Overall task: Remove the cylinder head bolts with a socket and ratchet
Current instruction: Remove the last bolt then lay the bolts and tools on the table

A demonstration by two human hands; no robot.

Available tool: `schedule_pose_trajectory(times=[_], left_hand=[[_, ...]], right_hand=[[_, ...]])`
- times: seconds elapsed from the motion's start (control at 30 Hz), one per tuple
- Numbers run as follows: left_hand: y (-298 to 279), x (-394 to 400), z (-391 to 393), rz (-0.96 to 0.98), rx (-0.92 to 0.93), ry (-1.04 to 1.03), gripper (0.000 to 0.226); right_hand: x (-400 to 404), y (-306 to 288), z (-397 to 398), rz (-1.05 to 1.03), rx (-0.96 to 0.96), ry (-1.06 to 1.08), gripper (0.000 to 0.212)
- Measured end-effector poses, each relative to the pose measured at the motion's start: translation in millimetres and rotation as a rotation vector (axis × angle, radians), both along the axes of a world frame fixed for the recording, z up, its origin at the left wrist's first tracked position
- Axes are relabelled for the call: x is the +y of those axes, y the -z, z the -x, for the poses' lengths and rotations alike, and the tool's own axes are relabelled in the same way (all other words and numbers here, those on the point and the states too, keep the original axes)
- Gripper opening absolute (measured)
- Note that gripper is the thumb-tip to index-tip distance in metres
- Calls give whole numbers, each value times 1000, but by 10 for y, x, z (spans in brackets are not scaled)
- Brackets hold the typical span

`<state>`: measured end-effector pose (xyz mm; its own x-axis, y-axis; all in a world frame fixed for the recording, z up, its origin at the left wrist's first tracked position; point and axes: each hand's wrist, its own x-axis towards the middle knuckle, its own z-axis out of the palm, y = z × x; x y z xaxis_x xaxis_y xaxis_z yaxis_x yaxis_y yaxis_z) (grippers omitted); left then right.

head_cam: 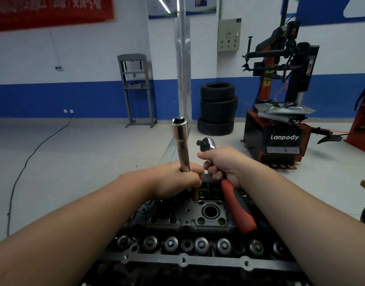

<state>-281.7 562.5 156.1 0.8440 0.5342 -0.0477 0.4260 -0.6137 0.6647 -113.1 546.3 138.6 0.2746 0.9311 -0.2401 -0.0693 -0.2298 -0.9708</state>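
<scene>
My left hand (177, 180) grips a long chrome deep socket (180, 143), held upright with its open hex end pointing up; a brown rod-like piece (195, 194), maybe a bolt shank, sticks out below my fist. My right hand (223, 164) grips a ratchet (236, 201) by its red and black handle, the chrome head and square drive (205, 143) raised beside the socket. Socket and ratchet are apart, not joined. Both hands hover above the cylinder head (190, 221), whose valve springs (201, 244) run in a row near me.
A stack of tyres (217, 108) stands by a metal column (183, 58). A red and black tyre changer (280, 129) is at the right, a grey shop press (136, 89) at the back wall. A black cable (28, 159) trails across the grey floor.
</scene>
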Motion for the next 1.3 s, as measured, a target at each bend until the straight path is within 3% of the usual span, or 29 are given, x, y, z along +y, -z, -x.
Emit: schedule_pose_trajectory(times=[0.27,0.6,0.73,0.87,0.93,1.0,1.13,1.3], left_hand=[[98,62,27,90,-135,-22,10],[117,179,-141,228,-146,-250,29],[70,196,-231,124,-148,-362,22],[36,188,-315,-59,-93,-324,21],[-1,142,-363,-180,-9,-274,22],[-2,125,-368,-245,39,-273,21],[183,72,-157,-256,110,-272,42],[317,-22,176,-288,95,-272,46]], right_hand=[[14,-4,14,2,-16,1,18],[-52,-72,26,-63,56,-124,11],[-203,-192,38,-238,160,-202,9],[-332,-277,89,-373,50,-212,49],[-372,-307,107,-395,-54,-187,56],[-388,-330,103,-420,-77,-137,49],[-417,-356,125,-458,-140,-93,26],[-493,-422,94,-574,-150,-64,19]])
